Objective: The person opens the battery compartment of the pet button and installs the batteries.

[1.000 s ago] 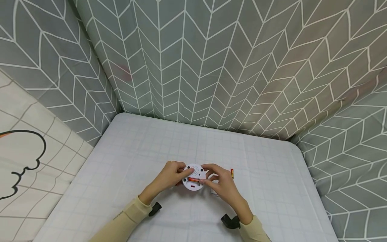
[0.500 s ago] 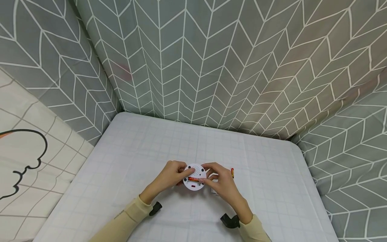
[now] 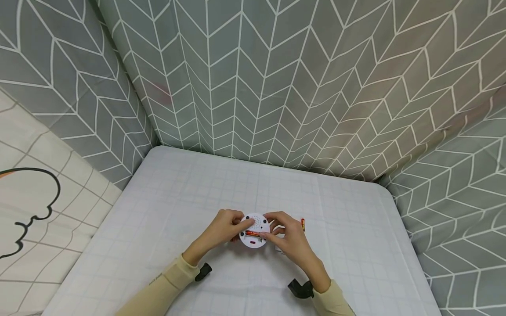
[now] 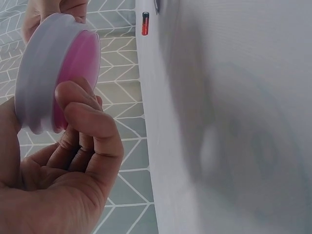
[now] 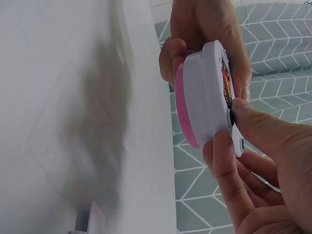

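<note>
A round white device [image 3: 258, 220] with speaker holes, dark feet and an uncovered battery slot is held over the table, its back tilted up. Its pink face [image 4: 80, 56] points down. One red and gold battery [image 3: 251, 234] lies in the slot. My left hand [image 3: 223, 229] grips the left edge, thumb across the back and curled fingers against the pink side. On the right edge, my right hand [image 3: 291, 237] pinches the rim, and its thumb [image 5: 253, 119] presses at the battery's right end. That thumb partly hides the slot.
A second red battery [image 3: 303, 224] lies on the white-covered table [image 3: 189, 188], right of the right hand. A small white piece [image 5: 96, 219] rests below that hand, mostly hidden in the head view. Patterned grey curtains [image 3: 253, 87] stand behind the table.
</note>
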`<action>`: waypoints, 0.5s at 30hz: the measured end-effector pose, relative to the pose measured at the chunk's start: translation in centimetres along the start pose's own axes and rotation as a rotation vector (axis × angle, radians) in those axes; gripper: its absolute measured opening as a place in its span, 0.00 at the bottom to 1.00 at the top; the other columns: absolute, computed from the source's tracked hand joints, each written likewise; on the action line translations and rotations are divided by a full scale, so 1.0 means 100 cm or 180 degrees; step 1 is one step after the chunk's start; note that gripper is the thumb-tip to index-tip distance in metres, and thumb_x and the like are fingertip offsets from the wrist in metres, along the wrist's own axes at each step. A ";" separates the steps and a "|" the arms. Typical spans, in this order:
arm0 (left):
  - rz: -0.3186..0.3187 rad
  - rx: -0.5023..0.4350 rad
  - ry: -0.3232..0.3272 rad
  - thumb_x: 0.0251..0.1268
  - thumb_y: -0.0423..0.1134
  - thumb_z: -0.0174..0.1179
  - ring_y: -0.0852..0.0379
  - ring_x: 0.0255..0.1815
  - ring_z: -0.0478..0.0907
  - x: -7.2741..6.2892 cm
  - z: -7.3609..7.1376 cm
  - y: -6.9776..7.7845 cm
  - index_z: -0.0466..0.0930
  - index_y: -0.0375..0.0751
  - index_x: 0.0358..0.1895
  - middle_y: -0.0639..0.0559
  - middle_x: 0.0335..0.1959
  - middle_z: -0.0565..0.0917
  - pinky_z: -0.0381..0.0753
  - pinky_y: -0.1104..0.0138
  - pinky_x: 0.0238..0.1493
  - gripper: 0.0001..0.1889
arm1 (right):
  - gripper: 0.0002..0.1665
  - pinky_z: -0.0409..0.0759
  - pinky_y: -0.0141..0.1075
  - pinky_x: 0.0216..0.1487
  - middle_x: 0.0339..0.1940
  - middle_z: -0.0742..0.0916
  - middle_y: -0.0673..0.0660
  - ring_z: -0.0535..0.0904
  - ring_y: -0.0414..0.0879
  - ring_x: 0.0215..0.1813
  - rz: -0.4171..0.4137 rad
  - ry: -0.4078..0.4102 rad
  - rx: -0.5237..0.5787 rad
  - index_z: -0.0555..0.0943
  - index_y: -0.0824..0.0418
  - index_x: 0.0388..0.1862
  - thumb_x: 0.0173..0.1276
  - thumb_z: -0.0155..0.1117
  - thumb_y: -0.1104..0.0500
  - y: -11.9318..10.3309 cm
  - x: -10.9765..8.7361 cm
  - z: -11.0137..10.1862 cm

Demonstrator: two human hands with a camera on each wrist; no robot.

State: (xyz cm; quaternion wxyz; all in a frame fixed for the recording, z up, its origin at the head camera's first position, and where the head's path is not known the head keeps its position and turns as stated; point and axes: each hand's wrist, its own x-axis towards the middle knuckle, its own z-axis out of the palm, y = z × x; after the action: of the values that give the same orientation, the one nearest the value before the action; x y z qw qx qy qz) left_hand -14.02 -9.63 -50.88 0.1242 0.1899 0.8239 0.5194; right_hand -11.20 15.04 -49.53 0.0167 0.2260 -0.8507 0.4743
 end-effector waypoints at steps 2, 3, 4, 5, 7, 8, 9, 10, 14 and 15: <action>0.0003 -0.0018 0.0002 0.76 0.51 0.65 0.64 0.13 0.71 0.000 0.000 0.000 0.82 0.45 0.27 0.61 0.11 0.75 0.67 0.71 0.16 0.18 | 0.28 0.88 0.32 0.38 0.45 0.87 0.52 0.85 0.43 0.39 -0.0003 0.0007 -0.0023 0.83 0.58 0.60 0.60 0.83 0.61 -0.001 0.000 0.001; 0.0006 -0.0020 0.0006 0.76 0.51 0.65 0.64 0.13 0.71 0.000 0.000 0.000 0.82 0.45 0.27 0.61 0.11 0.75 0.67 0.71 0.16 0.18 | 0.28 0.88 0.32 0.38 0.45 0.87 0.52 0.84 0.43 0.39 0.0000 0.0011 -0.0035 0.83 0.58 0.59 0.60 0.83 0.61 -0.001 0.000 0.001; 0.0009 -0.0013 0.0011 0.76 0.51 0.65 0.65 0.12 0.71 0.000 -0.001 0.000 0.82 0.46 0.26 0.62 0.11 0.75 0.67 0.71 0.16 0.18 | 0.28 0.87 0.32 0.38 0.44 0.87 0.52 0.84 0.43 0.39 0.0002 0.0015 -0.0056 0.83 0.58 0.59 0.60 0.83 0.61 -0.002 0.001 0.001; 0.0014 -0.0003 0.0010 0.76 0.51 0.65 0.65 0.12 0.71 0.000 -0.001 0.000 0.81 0.46 0.26 0.62 0.11 0.75 0.67 0.71 0.16 0.19 | 0.28 0.87 0.32 0.38 0.44 0.87 0.51 0.84 0.43 0.39 0.0008 0.0017 -0.0089 0.83 0.57 0.59 0.60 0.83 0.61 -0.002 0.001 0.002; 0.0019 0.0017 0.0005 0.75 0.51 0.66 0.65 0.12 0.71 -0.001 -0.001 0.001 0.80 0.46 0.25 0.62 0.11 0.75 0.67 0.72 0.16 0.19 | 0.28 0.87 0.32 0.38 0.44 0.86 0.51 0.84 0.43 0.39 0.0016 0.0011 -0.0140 0.83 0.57 0.59 0.60 0.83 0.60 -0.002 0.001 0.003; 0.0025 0.0028 0.0000 0.75 0.52 0.66 0.65 0.12 0.71 -0.001 -0.001 0.001 0.80 0.46 0.25 0.62 0.11 0.74 0.67 0.71 0.16 0.20 | 0.29 0.87 0.32 0.38 0.44 0.86 0.51 0.84 0.43 0.38 0.0018 0.0009 -0.0162 0.83 0.57 0.59 0.60 0.83 0.60 -0.003 0.001 0.003; 0.0035 0.0039 -0.0001 0.75 0.52 0.66 0.65 0.12 0.71 -0.001 -0.001 0.001 0.80 0.46 0.25 0.62 0.11 0.74 0.67 0.72 0.16 0.20 | 0.29 0.87 0.32 0.39 0.44 0.86 0.51 0.84 0.43 0.38 0.0021 0.0010 -0.0185 0.83 0.57 0.59 0.60 0.83 0.59 -0.003 0.001 0.003; 0.0044 0.0045 -0.0002 0.75 0.52 0.66 0.66 0.12 0.71 -0.001 -0.001 0.001 0.80 0.46 0.25 0.62 0.11 0.74 0.67 0.72 0.16 0.20 | 0.29 0.87 0.32 0.38 0.44 0.86 0.51 0.84 0.43 0.38 0.0020 0.0012 -0.0200 0.83 0.57 0.59 0.60 0.83 0.59 -0.003 0.001 0.004; 0.0067 0.0081 0.0012 0.75 0.52 0.66 0.66 0.12 0.71 0.000 -0.002 0.002 0.79 0.46 0.24 0.62 0.10 0.74 0.67 0.72 0.16 0.20 | 0.29 0.88 0.32 0.38 0.44 0.86 0.51 0.84 0.43 0.38 0.0022 0.0020 -0.0230 0.83 0.57 0.59 0.60 0.84 0.59 -0.005 0.002 0.004; 0.0069 0.0093 0.0017 0.75 0.52 0.66 0.66 0.12 0.71 -0.001 -0.003 0.002 0.79 0.46 0.24 0.62 0.10 0.74 0.67 0.72 0.16 0.20 | 0.29 0.88 0.32 0.38 0.44 0.87 0.51 0.84 0.43 0.38 0.0021 0.0018 -0.0242 0.83 0.58 0.59 0.60 0.84 0.59 -0.006 0.002 0.004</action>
State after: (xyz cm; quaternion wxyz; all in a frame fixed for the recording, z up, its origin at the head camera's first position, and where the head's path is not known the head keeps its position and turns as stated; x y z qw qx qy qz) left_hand -14.04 -9.77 -50.56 0.1136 0.1992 0.8296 0.5091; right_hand -11.09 14.43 -49.24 0.0261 0.2210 -0.8688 0.4423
